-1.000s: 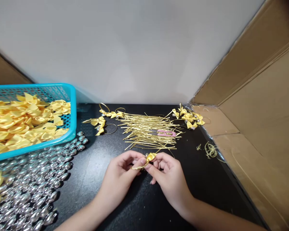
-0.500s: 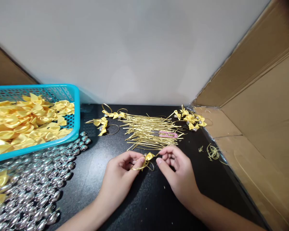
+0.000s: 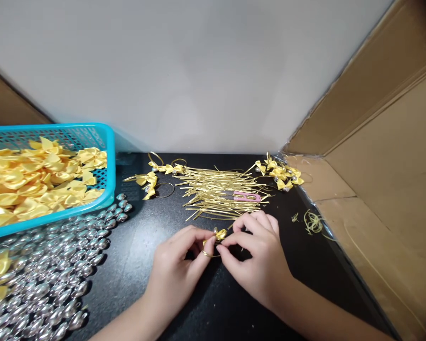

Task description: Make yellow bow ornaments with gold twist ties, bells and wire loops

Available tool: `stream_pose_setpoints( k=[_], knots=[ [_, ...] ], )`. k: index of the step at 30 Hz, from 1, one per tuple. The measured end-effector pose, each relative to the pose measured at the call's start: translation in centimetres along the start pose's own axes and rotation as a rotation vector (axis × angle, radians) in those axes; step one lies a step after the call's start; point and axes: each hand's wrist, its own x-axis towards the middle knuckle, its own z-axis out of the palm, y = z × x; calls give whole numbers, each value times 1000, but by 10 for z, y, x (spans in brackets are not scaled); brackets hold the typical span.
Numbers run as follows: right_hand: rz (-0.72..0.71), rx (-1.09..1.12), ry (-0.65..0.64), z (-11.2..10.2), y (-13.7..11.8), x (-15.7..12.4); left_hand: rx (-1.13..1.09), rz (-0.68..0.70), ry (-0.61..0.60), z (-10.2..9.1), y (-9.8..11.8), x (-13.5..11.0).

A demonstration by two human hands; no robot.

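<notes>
My left hand [image 3: 181, 260] pinches a small yellow ribbon bow [image 3: 220, 233] between thumb and forefinger, and a loop of gold cord [image 3: 208, 255] hangs by the thumb. From the other side my right hand [image 3: 257, 251] closes thumb and forefinger at the lower edge of the bow, where the cord runs; the exact part it grips is too small to make out. Just beyond the hands lies a bundle of gold cord pieces [image 3: 213, 189]. On top of that bundle rest thread snips with a pink handle [image 3: 247, 196].
A turquoise basket [image 3: 110, 166] full of yellow bows stands at the left. Before it spread many silver beads [image 3: 49, 279]. Finished-looking bows with beads lie left [image 3: 147, 182] and right [image 3: 280, 175] of the cords. Thread scraps [image 3: 313, 221] lie near the cardboard wall [image 3: 386, 132].
My right hand has moved left and closed in on the bow, its fingers now at the cord beneath it. My left hand still pinches the bow in nearly the same spot.
</notes>
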Motion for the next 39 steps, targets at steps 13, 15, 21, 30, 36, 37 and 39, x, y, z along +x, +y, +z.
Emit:
stream_pose_setpoints(
  k=[13,15,21,30,36,37,39],
  knots=[
    [31,-8,-86,4,1,0,-42,-17,-5,0,4,0],
    [46,35,-144,1,3,3,-42,-16,-6,0,4,0],
    [168,337,-481,-16,4,17,5,2,-10,-2,4,2],
    [243,511,-769,-33,7,29,56,95,9,-4,2,3],
    [224,369,-420,-33,5,29,61,115,39,-5,3,4],
    [200,344,-342,-32,4,29,59,119,39,-4,3,4],
    [152,286,-227,-30,2,26,54,129,42,-4,3,4]
  ],
)
